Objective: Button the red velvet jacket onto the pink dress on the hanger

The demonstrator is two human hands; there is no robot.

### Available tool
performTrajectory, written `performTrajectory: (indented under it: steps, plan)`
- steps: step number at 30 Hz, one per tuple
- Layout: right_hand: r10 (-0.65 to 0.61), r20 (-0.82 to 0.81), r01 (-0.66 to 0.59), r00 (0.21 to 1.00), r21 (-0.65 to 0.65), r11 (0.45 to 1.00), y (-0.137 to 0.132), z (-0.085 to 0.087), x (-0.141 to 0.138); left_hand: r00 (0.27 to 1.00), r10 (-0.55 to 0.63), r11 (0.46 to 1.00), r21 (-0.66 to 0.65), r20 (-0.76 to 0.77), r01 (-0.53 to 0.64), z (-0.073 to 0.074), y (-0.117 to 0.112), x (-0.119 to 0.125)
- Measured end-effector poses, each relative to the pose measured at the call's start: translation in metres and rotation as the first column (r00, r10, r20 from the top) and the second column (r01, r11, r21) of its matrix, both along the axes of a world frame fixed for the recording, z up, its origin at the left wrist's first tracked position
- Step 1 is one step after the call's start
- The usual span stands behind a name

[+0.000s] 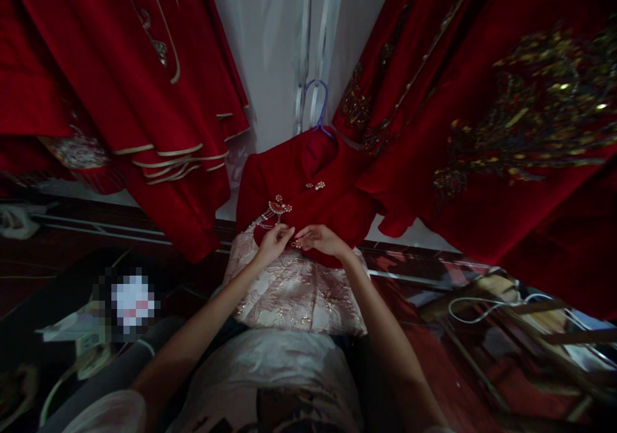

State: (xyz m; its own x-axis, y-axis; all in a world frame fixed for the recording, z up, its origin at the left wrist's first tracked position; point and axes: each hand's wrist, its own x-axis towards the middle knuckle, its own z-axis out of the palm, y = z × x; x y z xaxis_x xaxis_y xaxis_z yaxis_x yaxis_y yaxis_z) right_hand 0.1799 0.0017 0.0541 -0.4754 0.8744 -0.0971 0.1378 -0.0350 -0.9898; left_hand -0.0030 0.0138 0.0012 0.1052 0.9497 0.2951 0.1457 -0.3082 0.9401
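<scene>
A red jacket (270, 176) hangs in front of me on a purple hanger (324, 102), its lower part against a pale pink and gold brocade cloth (289, 291) over my lap. My left hand (276, 243) pinches the jacket near its lower edge. Close beside it, my right hand (321, 239) has its fingers bent in on the same edge. Just under the right fingers is a flower-shaped beaded fastener (296, 245); a similar fastener (315, 185) sits near the collar. A fan-shaped ornament (279, 208) with bead strings is on the jacket's left side. The fingertips are small and dim.
Red garments (183, 118) with gold piping hang at left. Another red garment (424, 137) with sequin embroidery hangs at right. A white power strip and cord (91, 349) lie lower left. A wooden frame (477, 356) with a white cable stands lower right.
</scene>
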Motion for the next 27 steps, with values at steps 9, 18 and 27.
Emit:
performTrajectory:
  steps: [9,18,27]
  plan:
    - [0.231,0.035,-0.228,0.972,-0.072,0.971,-0.012,0.033,0.022,0.911,0.032,0.992,-0.128,0.412,0.022,0.037,0.013,0.015]
    - [0.209,0.026,-0.207,0.978,-0.071,0.976,-0.009,0.028,0.021,0.814,0.107,0.980,-0.199,0.570,0.011,0.043,0.017,0.004]
    - [0.214,0.031,-0.212,0.976,-0.075,0.974,-0.008,0.024,0.019,0.851,0.110,0.983,-0.185,0.513,-0.015,0.040,0.027,0.003]
